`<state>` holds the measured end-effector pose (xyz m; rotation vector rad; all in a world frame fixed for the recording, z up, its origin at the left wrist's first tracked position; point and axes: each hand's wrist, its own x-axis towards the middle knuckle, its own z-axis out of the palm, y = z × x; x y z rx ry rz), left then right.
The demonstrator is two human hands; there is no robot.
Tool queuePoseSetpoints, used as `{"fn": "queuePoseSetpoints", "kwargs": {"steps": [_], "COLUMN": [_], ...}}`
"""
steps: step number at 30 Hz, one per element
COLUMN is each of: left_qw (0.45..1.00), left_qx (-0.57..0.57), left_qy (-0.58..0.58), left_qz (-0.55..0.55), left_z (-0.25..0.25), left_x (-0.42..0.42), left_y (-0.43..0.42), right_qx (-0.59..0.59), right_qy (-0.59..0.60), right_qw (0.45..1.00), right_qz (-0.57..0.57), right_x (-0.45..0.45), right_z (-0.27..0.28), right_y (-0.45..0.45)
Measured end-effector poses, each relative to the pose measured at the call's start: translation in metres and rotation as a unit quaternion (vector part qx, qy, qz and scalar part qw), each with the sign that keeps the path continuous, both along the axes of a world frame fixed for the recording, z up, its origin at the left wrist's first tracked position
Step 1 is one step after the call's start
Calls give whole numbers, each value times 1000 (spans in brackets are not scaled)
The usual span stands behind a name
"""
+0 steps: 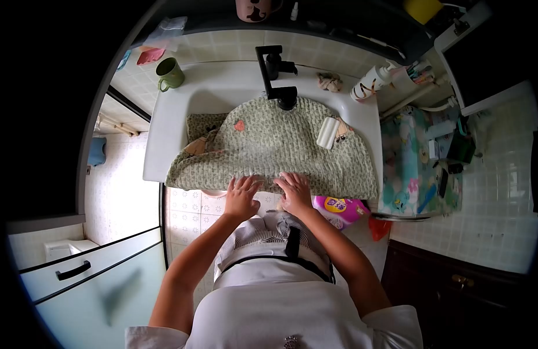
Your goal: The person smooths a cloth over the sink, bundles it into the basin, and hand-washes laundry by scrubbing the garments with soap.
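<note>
A green quilted cloth (274,136) with a small leaf-like print and a heart patch is spread over the white sink (222,84), its front part hanging over the near rim. My left hand (241,195) lies on the cloth's front edge with fingers stretched and spread. Beside it, my right hand (292,191) rests on the same edge, fingers also extended. A white ridged bar (327,133), possibly soap, sits on the right side of the cloth. Above the cloth's far edge stands the black faucet (274,72); whether water runs cannot be made out.
A green mug (170,73) stands on the sink's left corner. At the right corner are a white pump bottle (370,83) and a crumpled scrunchie-like thing (329,82). Below the sink is a pink detergent bottle (340,210). A cluttered patterned surface (417,163) lies to the right.
</note>
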<state>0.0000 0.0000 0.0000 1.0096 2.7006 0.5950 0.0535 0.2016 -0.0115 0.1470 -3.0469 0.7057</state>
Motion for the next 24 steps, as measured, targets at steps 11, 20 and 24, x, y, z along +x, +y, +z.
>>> {"fn": "queuePoseSetpoints", "kwargs": {"steps": [11, 20, 24], "left_qw": [1000, 1000, 1000], "left_qx": [-5, 6, -2], "left_qy": [-10, -14, -7], "left_qz": [2, 7, 11], "left_z": [1, 3, 4], "left_x": [7, 10, 6], "left_y": [-5, -2, -2], "right_qx": [3, 2, 17], "right_qy": [12, 17, 15], "right_qw": [1000, 999, 1000], "right_qz": [10, 35, 13], "right_x": [13, 16, 11], "right_z": [1, 1, -3], "right_y": [15, 11, 15]}}
